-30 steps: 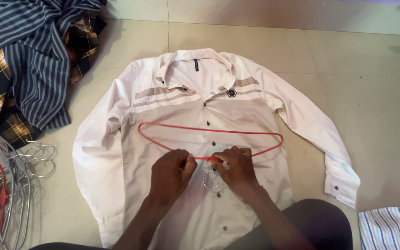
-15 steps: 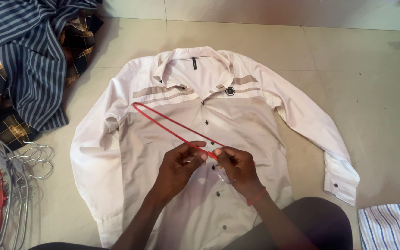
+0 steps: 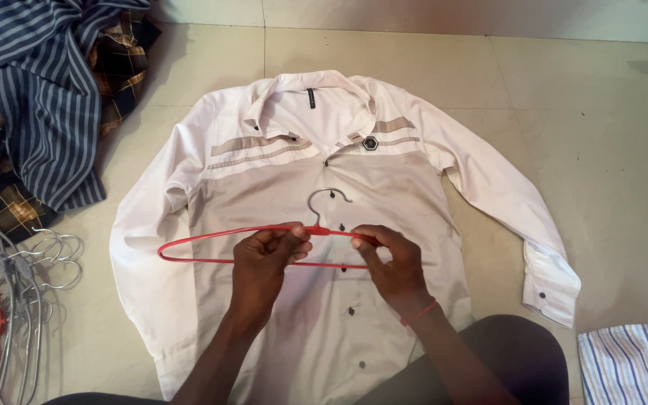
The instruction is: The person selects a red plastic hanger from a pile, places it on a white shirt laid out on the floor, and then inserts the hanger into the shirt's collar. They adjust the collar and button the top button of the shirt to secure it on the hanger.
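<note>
Since the earlier frames, the hanger (image 3: 264,244) has been turned from a slanted line across the shirt (image 3: 324,225) to a level position above its button row, with the metal hook (image 3: 324,196) now pointing up toward the collar (image 3: 301,94). Both hands have been shifted slightly up the shirt with it. The red wire frame is gripped near its middle by the left hand (image 3: 264,270), fingers closed over the upper bar, while the right end of the frame is clamped by the right hand (image 3: 395,266), on whose wrist a thin red band is worn. The two hands are held close together but not touching, with the base of the hook between them. The left end of the frame is seen projecting out over the shirt's sleeve side. The shirt is laid flat and face up on the tiled floor (image 3: 601,150), buttoned, with both sleeves spread downward and a small dark badge (image 3: 370,142) on the chest. A heap of striped and checked clothes (image 3: 31,97) is piled at the upper left, well apart from the hands. A bundle of wire hangers (image 3: 9,300) is lying at the lower left edge, and a striped cloth (image 3: 631,360) is seen at the lower right corner.
</note>
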